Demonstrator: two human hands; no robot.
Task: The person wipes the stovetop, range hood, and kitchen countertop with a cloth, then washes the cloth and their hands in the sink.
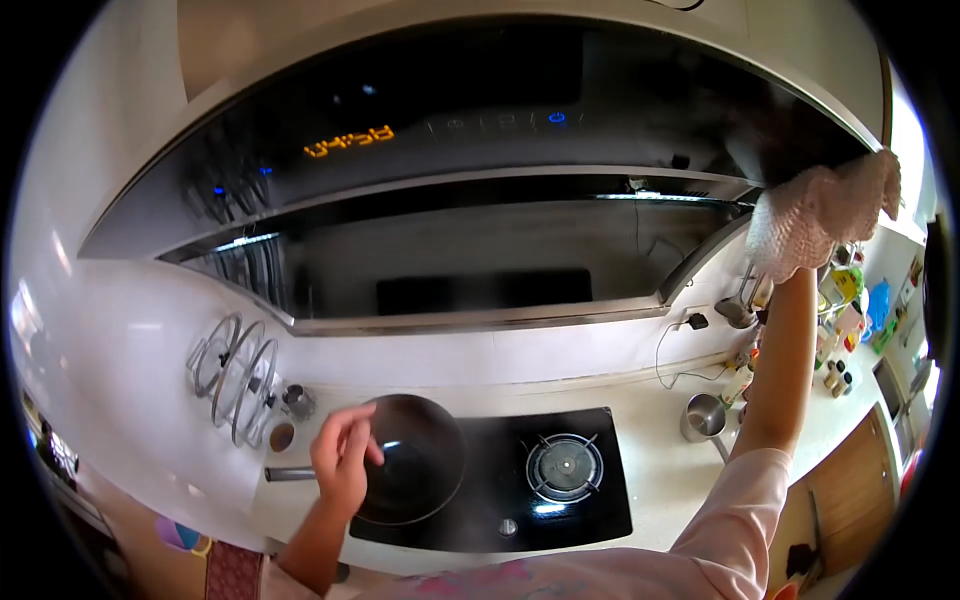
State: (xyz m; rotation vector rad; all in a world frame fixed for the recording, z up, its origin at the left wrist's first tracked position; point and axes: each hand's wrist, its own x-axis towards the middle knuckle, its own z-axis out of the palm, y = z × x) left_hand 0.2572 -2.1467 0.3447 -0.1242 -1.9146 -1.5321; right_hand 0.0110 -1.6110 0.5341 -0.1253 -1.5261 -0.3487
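A pale, textured cloth (822, 215) lies against the right end of the black range hood (480, 110), with my right hand behind it. The cloth hides the fingers of that hand; my right arm (782, 370) reaches up to it. My left hand (345, 455) hovers over the left side of a dark wok (420, 470), its fingers loosely bent and partly apart, holding nothing. The wok stands on the left of the black gas stove (500, 500), its handle (290, 474) pointing left. The hood's display glows orange.
The right burner (565, 467) is bare. A metal pot (703, 417) sits on the counter to its right. Glass lids (245, 380) lean in a rack at the left, near a small brown-filled cup (282, 436). Ladles (738, 310), bottles and packets crowd the right wall.
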